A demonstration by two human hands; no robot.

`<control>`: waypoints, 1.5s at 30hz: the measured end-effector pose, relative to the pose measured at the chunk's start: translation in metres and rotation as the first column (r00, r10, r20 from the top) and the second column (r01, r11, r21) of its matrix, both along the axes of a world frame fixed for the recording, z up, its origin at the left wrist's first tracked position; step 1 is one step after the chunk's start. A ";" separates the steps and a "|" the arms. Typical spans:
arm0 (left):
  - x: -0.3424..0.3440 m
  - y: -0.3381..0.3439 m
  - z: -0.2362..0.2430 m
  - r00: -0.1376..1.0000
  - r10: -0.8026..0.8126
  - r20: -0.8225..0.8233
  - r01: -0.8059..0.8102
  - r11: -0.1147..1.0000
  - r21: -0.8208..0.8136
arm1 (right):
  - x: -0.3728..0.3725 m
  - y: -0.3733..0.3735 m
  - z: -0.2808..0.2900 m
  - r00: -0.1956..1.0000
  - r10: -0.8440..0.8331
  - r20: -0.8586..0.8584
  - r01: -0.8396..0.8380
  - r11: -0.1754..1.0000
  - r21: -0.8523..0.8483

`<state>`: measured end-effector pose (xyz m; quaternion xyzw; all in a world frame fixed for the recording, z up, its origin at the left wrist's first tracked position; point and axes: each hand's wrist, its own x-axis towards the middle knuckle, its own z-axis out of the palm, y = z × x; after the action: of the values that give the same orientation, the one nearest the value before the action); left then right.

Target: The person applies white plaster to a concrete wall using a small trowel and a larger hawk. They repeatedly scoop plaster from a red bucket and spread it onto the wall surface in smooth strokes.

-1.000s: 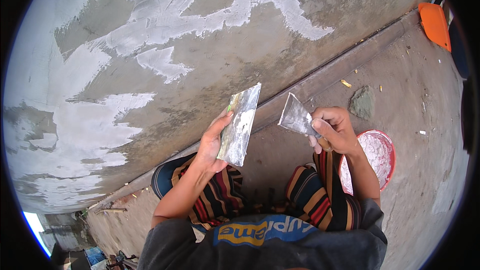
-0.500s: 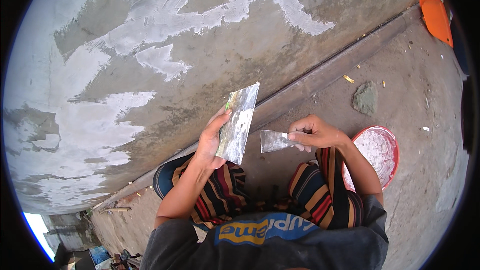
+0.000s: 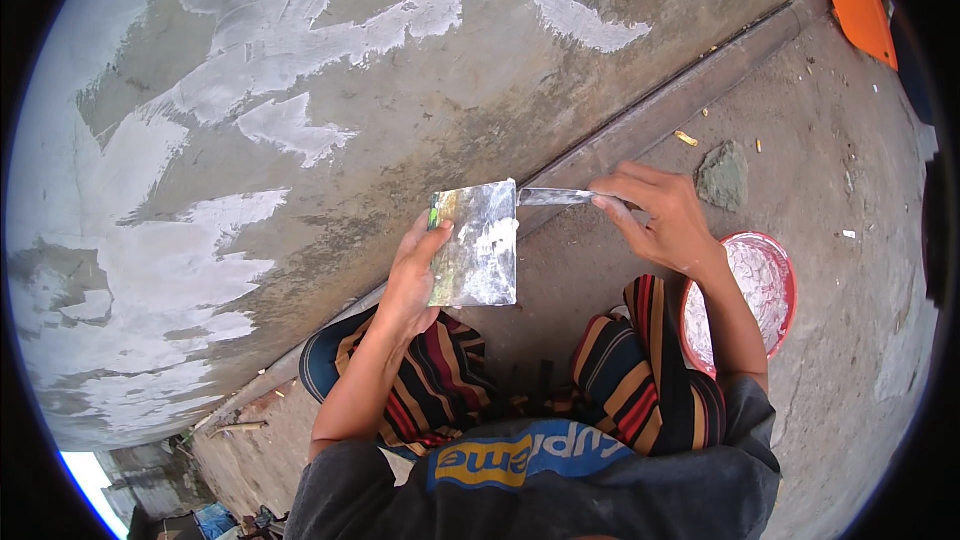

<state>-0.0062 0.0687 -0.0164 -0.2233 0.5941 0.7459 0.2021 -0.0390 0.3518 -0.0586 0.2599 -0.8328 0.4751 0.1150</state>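
My left hand [image 3: 412,265] grips a flat rectangular putty board [image 3: 478,245] by its left edge, thumb on top. White putty smears its face, thickest toward the right side. In my right hand [image 3: 655,210] is a small putty knife [image 3: 555,197], pinched between thumb and fingers. Its blade is turned nearly edge-on and its tip lies at the upper right edge of the board; whether they touch I cannot tell. Beneath my right forearm stands a red-rimmed tub [image 3: 787,295] holding white putty [image 3: 755,285].
A grey wall [image 3: 390,130] with white putty patches rises on the left, with a ledge [image 3: 640,135] along its base. On the ground lie a grey stone [image 3: 722,177] and small yellow scraps [image 3: 686,139]. An orange plastic object [image 3: 860,20] is at the far right.
My right hand has moved up and a little right, turning the putty knife edge-on beside the board's upper edge. My left hand has turned the putty board so its face shows more broadly.
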 end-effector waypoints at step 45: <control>-0.001 0.000 -0.028 0.982 -0.054 0.183 0.072 0.993 -0.094 | -0.137 0.031 0.036 0.576 -0.330 -0.748 0.398 0.912 -0.097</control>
<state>-0.0075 0.0689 -0.0449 -0.2806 0.6170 0.6851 0.2670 -0.1757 0.3833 -0.0231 0.2601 -0.7638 0.2565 0.5322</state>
